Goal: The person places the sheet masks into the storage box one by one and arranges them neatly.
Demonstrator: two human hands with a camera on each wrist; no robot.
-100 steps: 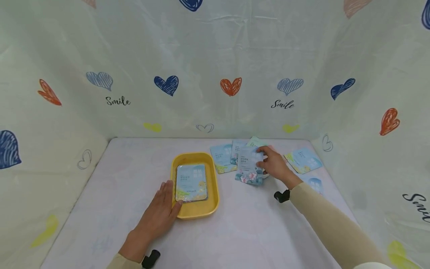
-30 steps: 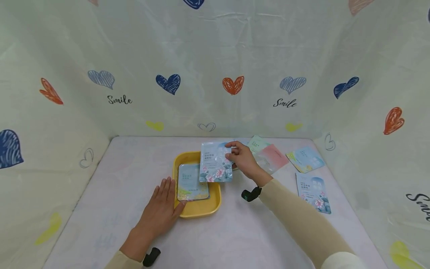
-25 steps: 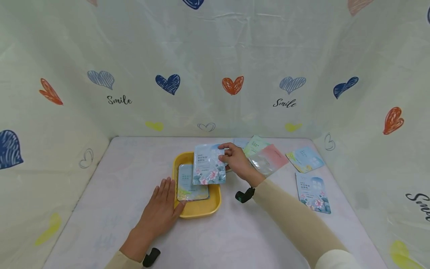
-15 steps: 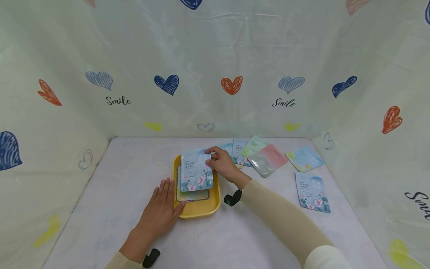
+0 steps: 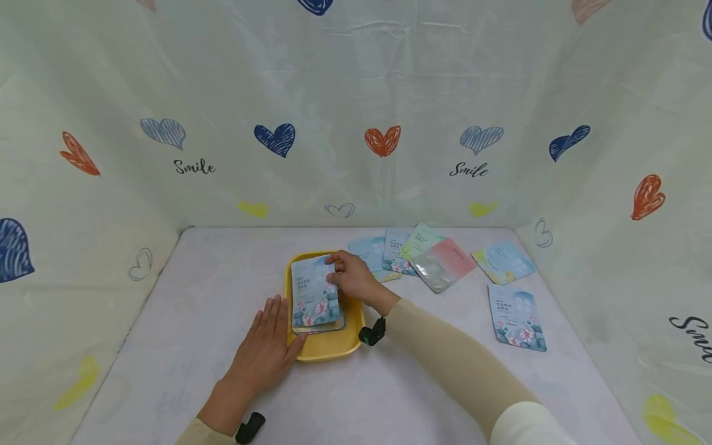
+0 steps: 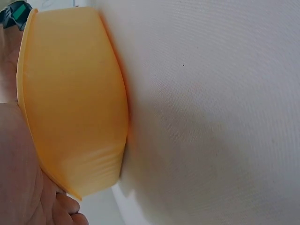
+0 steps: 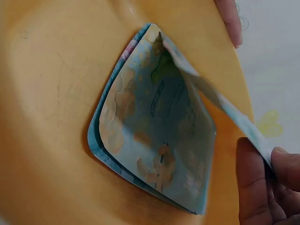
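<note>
My right hand (image 5: 358, 281) pinches a blue flat sachet with pink flowers (image 5: 313, 296) by its upper right edge. The sachet lies over the yellow tray (image 5: 350, 346), on top of other sachets there. From the right wrist, the pinched sachet (image 7: 227, 108) shows edge-on, tilted up between thumb and finger, its far end touching the stack. Below it lies a blue and yellow sachet (image 7: 136, 112) with a bluer one under it. My left hand (image 5: 261, 346) rests with straight fingers along the tray's left rim. The left wrist view shows the tray's outer wall (image 6: 75, 103) beside the palm.
Back right of the tray, several sachets overlap: blue ones (image 5: 367, 249), a green one (image 5: 423, 238) and a pink and silver one (image 5: 444, 264). Farther right lie a blue-yellow sachet (image 5: 504, 262) and a flowered one (image 5: 518, 318). Patterned cloth walls (image 5: 334, 93) surround the table.
My right hand has lifted the flowered sachet off the overlapping group and carried it left, then down onto the stack in the tray. My left hand has stayed at the rim.
</note>
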